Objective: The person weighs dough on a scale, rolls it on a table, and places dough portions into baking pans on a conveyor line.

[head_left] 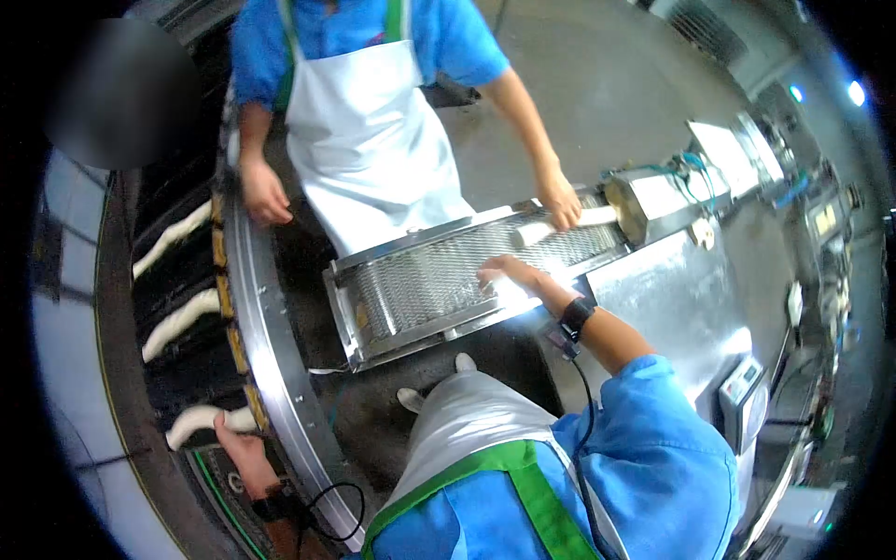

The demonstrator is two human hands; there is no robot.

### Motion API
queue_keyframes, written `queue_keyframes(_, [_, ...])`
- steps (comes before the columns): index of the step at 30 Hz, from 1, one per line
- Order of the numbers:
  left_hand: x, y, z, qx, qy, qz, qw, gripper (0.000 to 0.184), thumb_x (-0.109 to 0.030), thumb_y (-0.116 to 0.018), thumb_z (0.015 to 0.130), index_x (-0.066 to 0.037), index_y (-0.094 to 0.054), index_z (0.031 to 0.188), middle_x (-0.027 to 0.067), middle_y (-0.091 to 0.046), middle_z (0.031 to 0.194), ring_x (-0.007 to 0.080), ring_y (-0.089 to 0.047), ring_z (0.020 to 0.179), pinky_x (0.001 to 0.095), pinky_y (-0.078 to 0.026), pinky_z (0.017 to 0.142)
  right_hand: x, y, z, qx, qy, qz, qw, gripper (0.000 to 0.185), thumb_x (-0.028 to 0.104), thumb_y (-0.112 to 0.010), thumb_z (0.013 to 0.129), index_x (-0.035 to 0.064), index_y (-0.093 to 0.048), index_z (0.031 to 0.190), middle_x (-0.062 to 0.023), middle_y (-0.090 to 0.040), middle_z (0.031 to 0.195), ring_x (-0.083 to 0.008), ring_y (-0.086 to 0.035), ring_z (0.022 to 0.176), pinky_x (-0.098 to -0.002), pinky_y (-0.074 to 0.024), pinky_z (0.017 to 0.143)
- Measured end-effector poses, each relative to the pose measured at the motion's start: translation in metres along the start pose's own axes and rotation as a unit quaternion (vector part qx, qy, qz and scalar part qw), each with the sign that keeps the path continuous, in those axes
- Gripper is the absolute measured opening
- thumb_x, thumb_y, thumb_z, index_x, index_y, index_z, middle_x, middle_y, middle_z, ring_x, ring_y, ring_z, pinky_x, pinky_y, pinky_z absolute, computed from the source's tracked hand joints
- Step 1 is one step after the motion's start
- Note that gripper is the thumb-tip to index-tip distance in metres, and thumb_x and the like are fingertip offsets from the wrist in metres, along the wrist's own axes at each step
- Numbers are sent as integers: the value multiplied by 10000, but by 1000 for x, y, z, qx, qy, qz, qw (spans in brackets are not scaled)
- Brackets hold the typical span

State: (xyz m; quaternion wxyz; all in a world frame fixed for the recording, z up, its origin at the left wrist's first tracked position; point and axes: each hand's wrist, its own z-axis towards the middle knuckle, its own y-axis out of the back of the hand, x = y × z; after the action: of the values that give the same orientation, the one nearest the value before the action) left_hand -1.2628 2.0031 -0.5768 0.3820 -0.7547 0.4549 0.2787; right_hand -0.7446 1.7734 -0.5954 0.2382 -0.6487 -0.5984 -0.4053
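Observation:
My left hand [243,451] is at the lower left, its thumb over a curved white dough roll [198,421] in the dark conveyor. Its other fingers are mostly hidden under or behind the roll. My right hand [511,274] hovers over the metal mesh belt [420,285], fingers stretched out and nothing in them; glare washes out part of it. On the same belt, a co-worker's hand [559,198] touches another white dough roll [537,233] near the machine outlet [633,211].
Two more dough rolls, one nearer [182,323] and one farther [173,240], lie in the dark conveyor [177,378]. A metal rail [271,350] edges it. The co-worker's other hand [265,193] hangs beside the rail. A steel table [663,294] and a scale [744,392] stand at right.

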Motion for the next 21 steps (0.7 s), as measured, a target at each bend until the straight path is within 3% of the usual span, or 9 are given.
queue_keyframes(2, [-8,-17,-13,-59,-44,4,997,353,-326,-562,687,-97,-464,937,42,-494,887,188,-470,849,323,-380,742,-35,26,-8,-20,22,53,998,278,254,-480,800,-3,-527,894,-86,-577,776,-134,-573,660,-233,-477,498])
queue_keyframes(4, [-11,-38,-34,-67,-11,-65,996,414,-54,-484,735,-59,-345,1125,67,-377,1073,180,-389,975,308,-342,835,-56,41,-18,-83,-3,45,996,278,251,-481,797,-8,-534,884,-98,-575,770,-143,-568,666,-239,-480,526])
queue_keyframes(6, [-9,-47,-55,15,-109,163,980,434,-110,-496,744,-76,-330,1143,46,-362,1061,165,-379,955,304,-325,833,-75,59,-26,-109,-26,23,993,269,237,-484,787,-7,-538,889,-80,-571,773,-135,-551,667,-239,-463,543])
queue_keyframes(8, [-5,-34,-46,47,-215,339,915,445,-225,-523,749,-94,-342,1134,19,-363,1030,149,-380,913,308,-320,813,-79,73,-35,-140,-54,7,989,252,225,-489,777,2,-545,883,-65,-566,778,-127,-532,685,-249,-449,539])
queue_keyframes(10, [-6,-48,-53,-13,-70,130,989,415,-337,-516,739,-123,-380,1067,7,-367,988,144,-378,857,320,-319,781,-77,89,-46,-151,-76,-33,985,255,239,-499,778,10,-546,879,-67,-567,772,-132,-534,683,-257,-455,518])
queue_keyframes(12, [-3,-49,-45,-4,-97,70,993,357,-337,-518,737,-119,-394,990,9,-365,946,148,-371,835,330,-319,776,-94,105,-47,-185,-67,41,980,239,230,-497,768,8,-549,838,-59,-561,745,-137,-539,640,-254,-465,502])
queue_keyframes(16, [9,-25,-25,19,-196,130,972,355,-365,-523,734,-100,-391,931,0,-353,871,138,-377,831,307,-334,768,-118,140,-46,-196,-69,53,977,252,234,-495,759,3,-542,849,-58,-558,734,-132,-556,630,-247,-451,482])
queue_keyframes(18, [8,-25,-25,17,-125,68,990,336,-349,-502,753,-97,-385,941,3,-359,893,137,-379,851,302,-325,787,-113,148,-51,-221,-90,53,970,267,237,-504,752,-1,-538,866,-66,-561,744,-137,-558,626,-247,-451,478])
queue_keyframes(21, [10,-27,-26,21,-124,51,991,374,-290,-497,766,-71,-368,1041,14,-370,983,159,-378,906,298,-298,841,-129,169,-46,-248,-80,6,965,287,241,-533,733,-1,-533,889,-72,-562,753,-158,-556,630,-272,-467,499])
